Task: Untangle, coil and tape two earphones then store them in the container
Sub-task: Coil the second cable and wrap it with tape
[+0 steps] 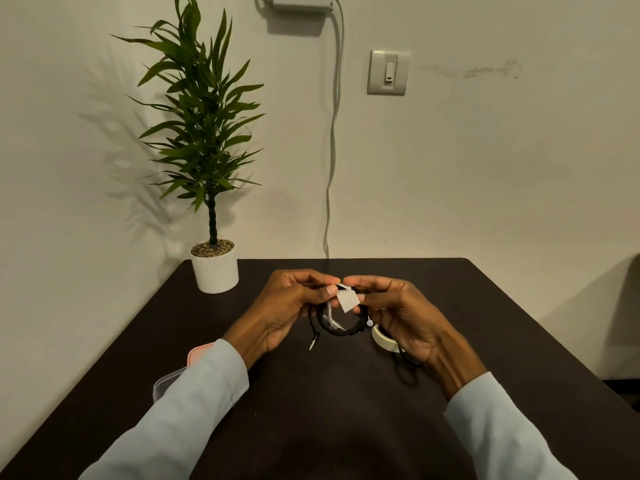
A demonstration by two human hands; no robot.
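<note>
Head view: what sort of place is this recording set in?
Probably a home or small office room: a dark table against a plain wall, a potted plant, and a wall switch.

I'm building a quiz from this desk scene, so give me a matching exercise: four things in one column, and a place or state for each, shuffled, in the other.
Things:
1. coiled black earphone cable
2. white roll of tape
3. clear plastic container with pink lid
4. green potted plant in white pot

Places or states:
A. far left corner of the dark table
B. held up in both hands
C. partly hidden under the left sleeve
D. lying on the table beneath the right hand

Pairs: 1-B, 2-D, 3-C, 4-A
</note>
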